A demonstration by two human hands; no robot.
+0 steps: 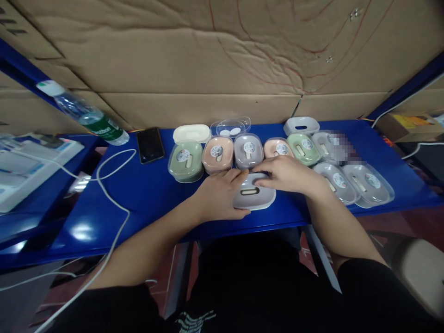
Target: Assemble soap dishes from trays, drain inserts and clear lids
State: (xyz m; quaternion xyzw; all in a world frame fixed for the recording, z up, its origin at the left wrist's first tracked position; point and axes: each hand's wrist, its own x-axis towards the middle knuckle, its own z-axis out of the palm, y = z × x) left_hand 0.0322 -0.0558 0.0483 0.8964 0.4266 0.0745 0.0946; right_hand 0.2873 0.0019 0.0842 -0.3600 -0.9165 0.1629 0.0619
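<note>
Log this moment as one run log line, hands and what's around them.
left hand: on grey tray's left edge | right hand: on its top | behind: row of lidded soap boxes | surface: blue table

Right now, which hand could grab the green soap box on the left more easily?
Probably the left hand. It rests on the near left side of the grey box, closer to the green box. The right hand would have to cross over.

You're at a packing bench in a small workshop or warehouse: a blue metal table (145,194) walled with flattened cardboard (194,60) at twelve o'clock, rows of identical lidded plastic cases (218,154) lined up, cartons (404,124) stacked at two o'clock.
</note>
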